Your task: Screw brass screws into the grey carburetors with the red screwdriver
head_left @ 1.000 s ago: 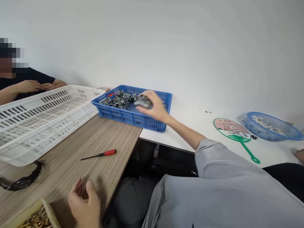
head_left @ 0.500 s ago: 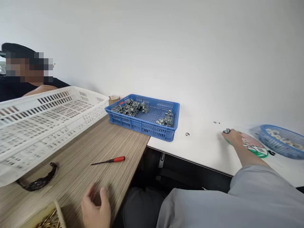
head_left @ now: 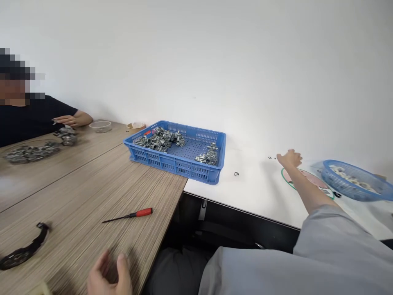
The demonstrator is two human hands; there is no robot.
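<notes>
My right hand [head_left: 289, 159] is stretched far out over the white table [head_left: 254, 192], just above the rim of a green hand fan [head_left: 307, 178]. Its fingers look spread and I see nothing in them. Two tiny dark rings [head_left: 270, 157] lie just left of it. My left hand [head_left: 108, 277] rests at the near edge of the wooden table [head_left: 92, 188], fingers loosely curled and apart, holding nothing. A blue slotted tray [head_left: 175, 164] straddles the two tables and holds piles of silvery metal fittings [head_left: 159, 139].
A red-handled screwdriver [head_left: 132, 214] and a black wristwatch [head_left: 21, 252] lie on the wood. A small ring [head_left: 236, 174] sits on the white table. A round blue basket [head_left: 353, 181] stands far right. A co-worker's hand [head_left: 66, 120] works by a fittings pile [head_left: 27, 151], near a clear bowl [head_left: 100, 126].
My right hand went from the blue tray to the fan with a small metal part, which no longer shows in it. The big white crate is gone from view.
</notes>
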